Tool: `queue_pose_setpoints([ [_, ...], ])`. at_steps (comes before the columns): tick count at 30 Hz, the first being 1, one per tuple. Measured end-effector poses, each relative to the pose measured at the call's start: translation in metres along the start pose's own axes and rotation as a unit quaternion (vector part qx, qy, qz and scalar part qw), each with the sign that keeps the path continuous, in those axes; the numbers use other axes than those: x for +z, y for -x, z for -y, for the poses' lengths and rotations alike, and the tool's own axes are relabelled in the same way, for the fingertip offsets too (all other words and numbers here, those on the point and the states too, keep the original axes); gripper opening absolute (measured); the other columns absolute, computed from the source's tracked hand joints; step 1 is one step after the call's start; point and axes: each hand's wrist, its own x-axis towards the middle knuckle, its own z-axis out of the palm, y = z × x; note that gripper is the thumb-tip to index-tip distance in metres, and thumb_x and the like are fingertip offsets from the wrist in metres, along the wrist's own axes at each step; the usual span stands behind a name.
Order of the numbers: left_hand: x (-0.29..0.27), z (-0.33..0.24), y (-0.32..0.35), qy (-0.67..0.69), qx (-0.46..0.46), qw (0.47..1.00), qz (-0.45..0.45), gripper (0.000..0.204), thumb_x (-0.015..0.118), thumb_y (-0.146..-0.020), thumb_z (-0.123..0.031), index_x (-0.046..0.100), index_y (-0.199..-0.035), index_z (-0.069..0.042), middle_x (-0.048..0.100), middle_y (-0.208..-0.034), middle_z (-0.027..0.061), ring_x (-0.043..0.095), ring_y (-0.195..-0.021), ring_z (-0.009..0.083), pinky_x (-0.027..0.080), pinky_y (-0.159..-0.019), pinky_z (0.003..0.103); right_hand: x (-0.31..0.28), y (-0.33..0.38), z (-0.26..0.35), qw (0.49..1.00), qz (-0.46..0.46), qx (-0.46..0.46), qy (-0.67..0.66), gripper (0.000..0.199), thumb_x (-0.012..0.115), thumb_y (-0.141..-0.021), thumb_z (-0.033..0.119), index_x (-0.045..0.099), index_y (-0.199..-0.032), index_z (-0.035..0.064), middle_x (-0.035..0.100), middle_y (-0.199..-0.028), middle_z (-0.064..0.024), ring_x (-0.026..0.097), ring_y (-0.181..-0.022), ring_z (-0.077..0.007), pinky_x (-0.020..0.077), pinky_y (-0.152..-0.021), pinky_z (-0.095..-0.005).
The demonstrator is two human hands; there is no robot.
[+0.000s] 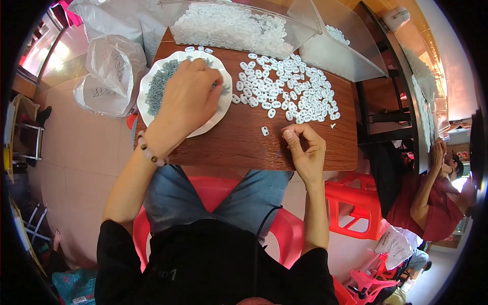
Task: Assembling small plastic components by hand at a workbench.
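My left hand (192, 94) reaches over a white scalloped plate (144, 87) heaped with small grey rod-like pieces (161, 79). Its fingers curl down among them, and what they pinch, if anything, is hidden. At the table's front right, my right hand (307, 152) has thumb and forefinger pressed together, the other fingers curled; whatever lies between them does not show. Between the two hands sits one white oval piece with two holes (265, 131), apart from the rest. Beyond my right hand spreads a loose pile of similar white oval pieces (310, 96).
A clear bin (231, 30) of white pieces stands at the table's back, beside a translucent bin (338, 56). White sacks (107, 76) stand left of the brown table (229, 152). A red stool (356, 206) is at the right, where another person (427, 203) works at a dark table.
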Motion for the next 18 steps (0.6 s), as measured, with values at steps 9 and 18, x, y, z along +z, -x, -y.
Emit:
queue_pose_setpoints([
  [9, 0.022, 0.011, -0.015, -0.049, -0.003, 0.996, 0.073, 0.009, 0.063, -0.076, -0.011, 0.061, -0.076, -0.002, 0.059, -0.081, 0.0161, 0.055, -0.082, 0.034, 0.047, -0.071, 0.042, 0.006, 0.0, 0.004, 0.999, 0.012, -0.012, 0.028, 0.013, 0.066, -0.086, 0.012, 0.066, -0.084, -0.0003, 0.061, -0.074, -0.0015, 0.049, -0.065, -0.0066, 0.0399, -0.062, -0.0218],
  [18, 0.005, 0.019, -0.015, 0.061, -0.092, 0.994, 0.022, 0.014, 0.062, -0.08, -0.01, 0.058, -0.08, 0.003, 0.062, -0.068, 0.0141, 0.06, -0.067, 0.033, 0.046, -0.062, 0.041, 0.005, 0.001, 0.0, 1.0, -0.006, -0.01, 0.02, 0.012, 0.068, -0.084, 0.012, 0.066, -0.084, 0.0005, 0.058, -0.069, -0.0013, 0.045, -0.058, -0.0062, 0.0364, -0.054, -0.0218],
])
